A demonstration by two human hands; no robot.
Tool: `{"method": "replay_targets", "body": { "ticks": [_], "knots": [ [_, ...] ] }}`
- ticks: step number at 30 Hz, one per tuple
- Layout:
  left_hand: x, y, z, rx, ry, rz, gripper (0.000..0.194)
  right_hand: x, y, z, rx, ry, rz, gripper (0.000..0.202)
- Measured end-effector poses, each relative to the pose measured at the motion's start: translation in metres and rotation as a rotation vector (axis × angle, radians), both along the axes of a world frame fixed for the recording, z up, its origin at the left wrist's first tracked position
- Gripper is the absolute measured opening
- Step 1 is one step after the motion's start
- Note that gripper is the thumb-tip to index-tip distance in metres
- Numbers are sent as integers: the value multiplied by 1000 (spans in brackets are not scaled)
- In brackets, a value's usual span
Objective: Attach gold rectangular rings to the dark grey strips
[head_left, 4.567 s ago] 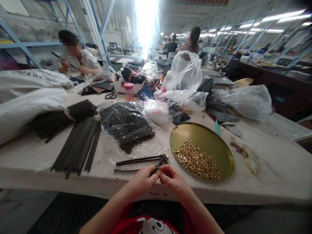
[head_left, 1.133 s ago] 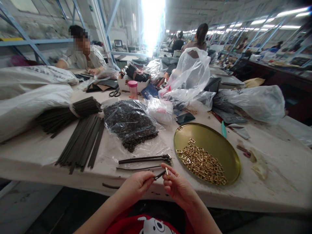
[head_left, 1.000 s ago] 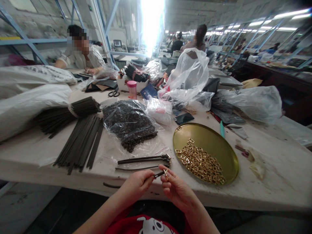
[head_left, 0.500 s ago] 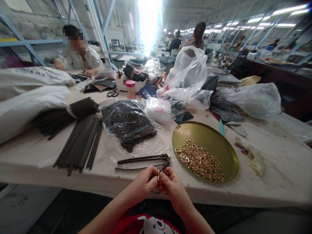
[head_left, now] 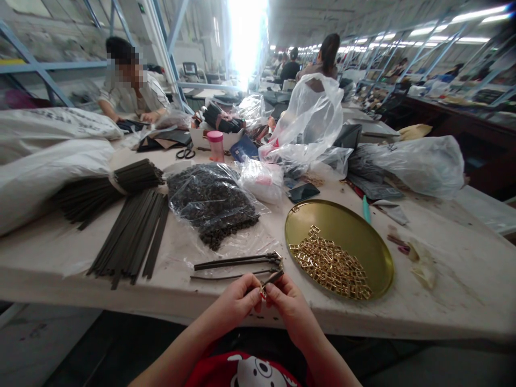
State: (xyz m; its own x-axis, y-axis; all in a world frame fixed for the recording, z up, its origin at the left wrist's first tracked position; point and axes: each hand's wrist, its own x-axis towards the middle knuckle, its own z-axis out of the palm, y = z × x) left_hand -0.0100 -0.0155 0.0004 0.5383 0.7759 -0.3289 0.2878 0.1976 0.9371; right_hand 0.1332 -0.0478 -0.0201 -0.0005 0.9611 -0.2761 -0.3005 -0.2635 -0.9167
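Observation:
My left hand (head_left: pixel 244 296) pinches a small gold buckle (head_left: pixel 263 291) just past the table's front edge. Close beside it, my right hand (head_left: pixel 287 296) is closed on a dark strip (head_left: pixel 273 278) that meets the buckle; my fingers hide part of both. Just beyond my hands lie finished-looking dark straps (head_left: pixel 234 263) with gold buckles at their right end. A round gold tray (head_left: pixel 342 220) on the right holds a heap of gold buckles (head_left: pixel 330 263). Loose dark strips (head_left: pixel 131 236) lie at the left, near a plastic bag of small dark loops (head_left: pixel 213 201).
A tied bundle of strips (head_left: pixel 137 177) and white sacks (head_left: pixel 52 161) lie at the left. Behind are scissors (head_left: pixel 186 153), a pink-lidded jar (head_left: pixel 216 145) and clear plastic bags (head_left: pixel 310 123). A person (head_left: pixel 133 88) sits across at the back left.
My hands have shifted slightly, and the dark strip between them now lies at a flatter angle. The person at the back left has moved their hands and head a little.

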Motion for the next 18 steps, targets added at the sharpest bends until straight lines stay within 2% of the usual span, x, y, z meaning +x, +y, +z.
{"method": "replay_targets", "body": {
  "ticks": [2,6,9,11,13,16,18],
  "knots": [
    [1,1,0,-7,0,21,23,0,-1,-3,59,-130,-33,18],
    [3,3,0,-42,-24,74,23,4,-6,0,355,-528,-51,6],
    [3,4,0,-52,-25,138,23,10,-7,9,509,-586,36,14],
    [3,3,1,-64,-23,147,23,14,-5,14,507,-519,83,21],
    [2,3,2,-81,-22,124,22,18,-1,18,435,-430,127,24],
    [2,2,4,-74,-6,118,23,22,6,18,333,-357,224,19],
    [2,1,5,-59,25,129,24,23,10,18,333,-364,282,15]
  ]
}}
